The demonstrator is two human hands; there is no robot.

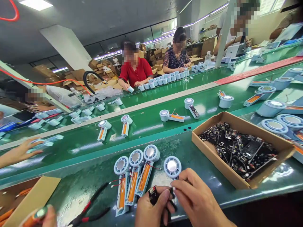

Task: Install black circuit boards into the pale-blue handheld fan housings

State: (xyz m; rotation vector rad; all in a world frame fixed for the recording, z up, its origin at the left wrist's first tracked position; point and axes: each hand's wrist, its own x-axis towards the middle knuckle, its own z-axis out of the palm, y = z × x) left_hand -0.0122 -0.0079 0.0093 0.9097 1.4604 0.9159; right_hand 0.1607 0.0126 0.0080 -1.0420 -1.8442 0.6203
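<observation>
My left hand (155,206) is closed around a black circuit board (153,194), whose end sticks out above the fingers. My right hand (199,198) meets it from the right, fingertips pinched on a small white connector (174,188) at the board's edge. Whether the connector is seated in the board is hidden by the fingers. Just beyond my hands lies a light-blue unit with a round silver-centred head (172,167); its lower part is covered by my hands. To the left rest three similar units (132,186) with orange batteries in their handles and thin wires.
A cardboard box of black circuit boards (236,151) stands at right. Black-and-red pliers (88,205) lie left. A co-worker's hand (44,217) holds an orange battery beside another box (42,195); another hand (21,153) reaches over the green conveyor (146,126). People sit opposite.
</observation>
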